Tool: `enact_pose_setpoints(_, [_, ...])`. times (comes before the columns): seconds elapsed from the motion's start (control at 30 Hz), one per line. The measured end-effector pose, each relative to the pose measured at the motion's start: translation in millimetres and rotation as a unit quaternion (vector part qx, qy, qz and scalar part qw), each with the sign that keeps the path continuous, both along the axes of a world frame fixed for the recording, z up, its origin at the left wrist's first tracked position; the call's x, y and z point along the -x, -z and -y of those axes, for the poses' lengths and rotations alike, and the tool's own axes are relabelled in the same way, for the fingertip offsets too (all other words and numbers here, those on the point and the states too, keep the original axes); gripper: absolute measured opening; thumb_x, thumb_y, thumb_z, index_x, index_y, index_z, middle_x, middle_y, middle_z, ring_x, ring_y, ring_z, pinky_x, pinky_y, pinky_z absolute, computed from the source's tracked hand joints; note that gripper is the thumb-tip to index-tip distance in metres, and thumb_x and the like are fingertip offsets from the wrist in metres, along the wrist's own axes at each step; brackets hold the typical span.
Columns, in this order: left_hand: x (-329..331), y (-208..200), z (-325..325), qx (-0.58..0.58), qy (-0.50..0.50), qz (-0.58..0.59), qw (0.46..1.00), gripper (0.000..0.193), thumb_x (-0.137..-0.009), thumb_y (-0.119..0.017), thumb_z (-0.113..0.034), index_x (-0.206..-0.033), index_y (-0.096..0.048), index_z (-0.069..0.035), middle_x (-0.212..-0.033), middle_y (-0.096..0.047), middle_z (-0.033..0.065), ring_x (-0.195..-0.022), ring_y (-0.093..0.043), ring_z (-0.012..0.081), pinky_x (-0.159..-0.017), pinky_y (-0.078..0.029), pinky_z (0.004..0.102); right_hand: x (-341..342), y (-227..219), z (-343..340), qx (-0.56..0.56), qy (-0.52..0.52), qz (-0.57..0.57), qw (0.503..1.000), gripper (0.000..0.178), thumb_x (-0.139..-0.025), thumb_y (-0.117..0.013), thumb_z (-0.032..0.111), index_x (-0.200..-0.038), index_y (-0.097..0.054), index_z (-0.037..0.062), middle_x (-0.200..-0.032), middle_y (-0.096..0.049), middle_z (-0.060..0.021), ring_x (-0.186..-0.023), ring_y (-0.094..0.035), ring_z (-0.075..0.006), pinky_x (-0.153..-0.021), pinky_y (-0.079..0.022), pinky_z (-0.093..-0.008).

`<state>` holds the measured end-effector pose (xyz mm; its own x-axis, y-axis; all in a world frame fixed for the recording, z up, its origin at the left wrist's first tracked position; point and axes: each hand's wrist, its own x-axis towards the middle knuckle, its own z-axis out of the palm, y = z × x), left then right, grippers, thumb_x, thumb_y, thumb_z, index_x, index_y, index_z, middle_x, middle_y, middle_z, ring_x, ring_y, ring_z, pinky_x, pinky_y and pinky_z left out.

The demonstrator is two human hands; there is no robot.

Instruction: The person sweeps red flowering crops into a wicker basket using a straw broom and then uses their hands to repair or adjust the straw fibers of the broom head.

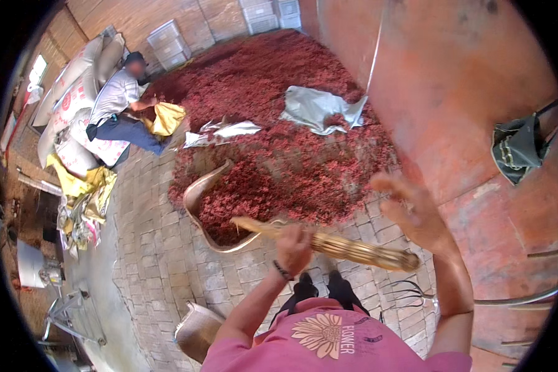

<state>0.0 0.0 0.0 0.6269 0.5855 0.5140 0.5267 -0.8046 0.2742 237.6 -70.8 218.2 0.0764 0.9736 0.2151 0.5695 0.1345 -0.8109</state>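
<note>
My left hand (294,248) is closed round a straw hand broom (366,251), held slantwise in front of me with its thick ribbed end toward the right. My right hand (412,214) is raised beyond that thick end, fingers apart and slightly blurred, holding nothing. Under the broom's narrow left end lies a woven scoop basket (193,204), its curved rim around a heap of small red dried pods or berries (239,192). More of this red crop (248,74) spreads over the brick floor to the back wall.
A co-worker (118,93) sits at the left by stacked sacks (74,99), hands at a yellow bag (167,118). White sacking (319,108) lies on the crop. A metal fork (409,294) lies at my right; another basket (198,332) stands at lower left. A reddish wall (459,80) bounds the right.
</note>
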Motion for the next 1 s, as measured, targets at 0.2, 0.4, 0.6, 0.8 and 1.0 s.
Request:
enact_pose_setpoints(0.2, [-54.6, 19.0, 18.0, -0.128, 0.149, -0.037, 0.980, 0.031, -0.071, -0.057, -0.016, -0.101, -0.054, -0.009, -0.096, -0.051, 0.0086, -0.093, -0.051, 0.0240, -0.081, -0.043, 0.0400, -11.2, 136.1, 91.9, 0.489, -0.005, -0.494, 0.719, 0.053, -0.092, -0.043, 0.046, -0.122, -0.048, 0.0020, -0.102, -0.061, -0.0143, -0.083, -0.064, -0.0199, -0.069, -0.054, -0.0320])
enact_pose_setpoints(0.4, [-82.6, 46.8, 12.4, 0.021, 0.184, -0.032, 0.982, 0.049, -0.068, -0.058, -0.013, -0.115, -0.046, -0.004, -0.106, -0.049, 0.0142, -0.101, -0.050, 0.0309, -0.083, -0.042, 0.0418, 8.4, 171.1, 117.1, 0.453, 0.034, -0.704, 0.546, 0.054, -0.082, -0.061, 0.033, -0.121, -0.044, -0.0007, -0.083, -0.061, -0.0137, -0.069, -0.063, -0.0215, -0.055, -0.053, -0.0305])
enact_pose_setpoints(0.6, [-83.2, 101.3, 19.6, 0.281, 0.038, -0.086, 0.955, 0.029, -0.072, -0.053, -0.006, -0.101, -0.051, -0.002, -0.101, -0.052, 0.0175, -0.095, -0.051, 0.0337, -0.082, -0.043, 0.0401, -47.1, 323.2, 110.3, 0.461, 0.052, -0.175, 0.869, 0.063, -0.068, -0.074, 0.018, -0.120, -0.045, -0.0013, -0.085, -0.059, -0.0118, -0.073, -0.060, -0.0203, -0.065, -0.050, -0.0325])
enact_pose_setpoints(0.8, [3.5, 159.2, 65.4, 0.424, -0.184, -0.159, 0.873, 0.015, -0.072, -0.058, -0.009, -0.087, -0.058, -0.009, -0.082, -0.059, 0.0135, -0.079, -0.059, 0.0336, -0.067, -0.048, 0.0440, -80.3, 440.2, 101.3, 0.599, 0.051, -0.216, 0.770, 0.074, -0.057, -0.077, 0.019, -0.122, -0.045, 0.0033, -0.097, -0.061, -0.0136, -0.089, -0.060, -0.0248, -0.080, -0.048, -0.0343])
enact_pose_setpoints(1.0, [58.7, 193.5, 121.9, 0.615, -0.346, -0.241, 0.667, 0.019, -0.074, -0.063, -0.013, -0.091, -0.061, -0.007, -0.085, -0.065, 0.0123, -0.081, -0.064, 0.0263, -0.072, -0.050, 0.0367, -85.4, 526.8, 107.8, 0.686, -0.112, -0.026, 0.718, 0.066, -0.057, -0.075, 0.026, -0.112, -0.049, 0.0007, -0.098, -0.062, -0.0225, -0.091, -0.061, -0.0358, -0.079, -0.049, -0.0400])
